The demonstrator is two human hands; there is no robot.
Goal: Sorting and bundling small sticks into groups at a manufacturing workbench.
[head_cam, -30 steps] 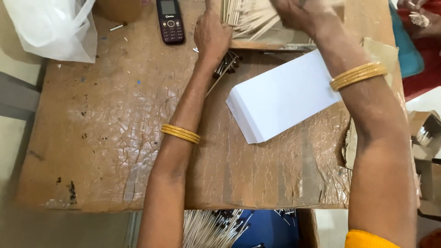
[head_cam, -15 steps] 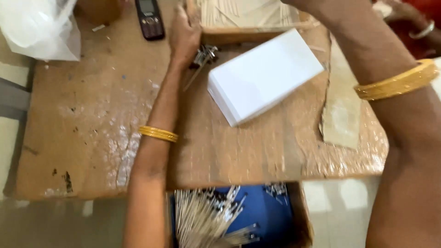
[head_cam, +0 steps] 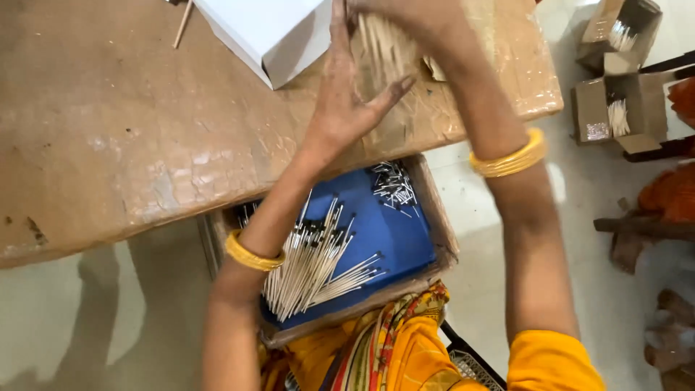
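My left hand [head_cam: 346,94] and my right hand [head_cam: 416,22] together clasp a bundle of thin wooden sticks [head_cam: 384,51], held upright just above the near edge of the tape-covered worktable [head_cam: 108,130]. The left palm presses the bundle's side with its fingers spread; the right hand wraps it from above. Below them, on my lap, sits a cardboard tray with a blue lining [head_cam: 398,232] holding several loose black-tipped sticks [head_cam: 311,261].
A stack of white paper sheets [head_cam: 268,29] lies on the table just left of my hands, with one loose stick [head_cam: 182,23] beside it. Small open cardboard boxes [head_cam: 615,101] with more sticks stand on the floor at the right.
The view has tilted down toward my lap. Both hands came from the table's far side to its near edge, now carrying a bundle of sticks together.
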